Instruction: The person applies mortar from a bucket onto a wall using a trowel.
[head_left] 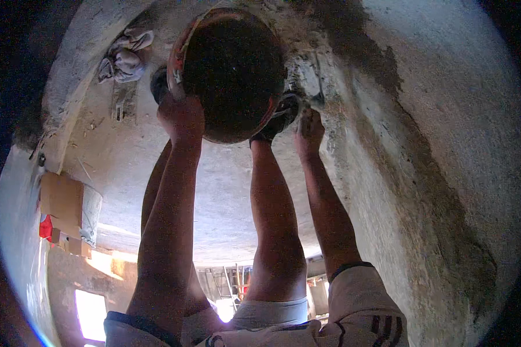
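Observation:
My left hand [179,115] is closed on the left rim of a large round bucket [228,69] with a dark inside and a worn reddish-grey edge. My right hand [309,130] is closed just to the right of the bucket, near my dark shoe [279,118]; what its fingers hold is too dim to make out. My other foot is mostly hidden behind the bucket and my left hand. Both of my bare legs show below, on the pale concrete floor [226,196].
A stained rough wall [440,144] runs along the right. At the upper left lies a crumpled pale cloth [124,61]. Cardboard pieces [61,205] and a red item [45,230] sit at the left. Behind me are a ladder [226,289] and a bright opening [90,312].

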Action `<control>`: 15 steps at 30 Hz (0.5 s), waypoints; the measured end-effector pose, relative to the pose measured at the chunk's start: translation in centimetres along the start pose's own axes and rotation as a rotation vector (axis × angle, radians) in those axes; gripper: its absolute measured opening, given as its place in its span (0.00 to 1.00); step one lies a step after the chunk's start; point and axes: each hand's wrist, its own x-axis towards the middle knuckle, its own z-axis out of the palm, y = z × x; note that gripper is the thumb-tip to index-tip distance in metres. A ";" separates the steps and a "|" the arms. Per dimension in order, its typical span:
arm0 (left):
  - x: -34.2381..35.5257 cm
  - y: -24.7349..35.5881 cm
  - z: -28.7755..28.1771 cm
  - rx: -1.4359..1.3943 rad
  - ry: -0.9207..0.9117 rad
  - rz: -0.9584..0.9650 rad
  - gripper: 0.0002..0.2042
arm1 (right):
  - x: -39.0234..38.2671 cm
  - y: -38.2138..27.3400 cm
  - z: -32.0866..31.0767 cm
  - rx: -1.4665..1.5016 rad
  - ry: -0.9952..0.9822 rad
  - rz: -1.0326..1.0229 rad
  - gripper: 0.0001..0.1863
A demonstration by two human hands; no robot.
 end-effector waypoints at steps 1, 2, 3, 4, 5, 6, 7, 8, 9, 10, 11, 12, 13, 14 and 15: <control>0.0 0.0 -0.4 -0.042 0.024 0.001 0.09 | -0.3 -0.4 -1.0 0.004 0.001 0.003 0.18; -0.3 0.3 -0.2 -0.055 0.020 -0.001 0.09 | -0.8 0.2 -2.3 0.243 -0.058 0.300 0.15; -0.5 0.4 -0.1 -0.070 0.009 -0.020 0.10 | -1.3 0.2 -3.6 0.491 -0.117 0.602 0.12; -0.6 -0.3 -0.3 -0.062 0.003 -0.040 0.11 | 1.3 -2.7 -7.0 0.716 -0.141 0.890 0.11; -0.9 1.0 0.4 -0.103 -0.011 -0.039 0.11 | -0.8 2.0 -6.3 0.423 -0.049 0.597 0.12; -0.6 0.2 0.5 -0.048 -0.007 -0.013 0.11 | -0.8 2.9 -6.7 0.545 -0.055 0.665 0.13; -0.7 -0.3 1.3 -0.008 -0.016 0.008 0.10 | -0.7 3.7 -7.5 0.648 -0.059 0.730 0.14; -0.5 -1.7 1.2 0.015 -0.011 0.007 0.10 | 1.1 0.9 -9.7 1.051 -0.020 0.952 0.16; -0.2 -2.3 1.3 0.066 -0.006 0.041 0.11 | 1.6 0.1 -11.5 1.055 -0.020 0.948 0.16; 0.1 -2.7 1.0 0.124 0.002 0.076 0.11 | 1.9 -0.7 -12.7 1.068 -0.016 0.942 0.16; -0.1 -2.3 1.0 0.123 -0.002 0.073 0.11 | 1.5 -0.7 -13.4 1.068 -0.015 0.939 0.17; -0.6 -0.8 0.9 0.055 0.004 0.067 0.10 | 0.3 0.8 -13.1 0.977 0.105 0.842 0.18; -1.0 0.3 1.1 -0.013 0.011 0.060 0.10 | -0.9 2.3 -13.0 0.960 0.105 0.837 0.18; -0.8 0.0 0.8 -0.004 0.015 0.062 0.10 | -0.6 1.4 -12.8 0.792 0.104 0.643 0.18; -0.7 -0.4 0.6 -0.094 0.019 0.032 0.11 | -0.2 0.6 -12.6 0.622 0.103 0.449 0.18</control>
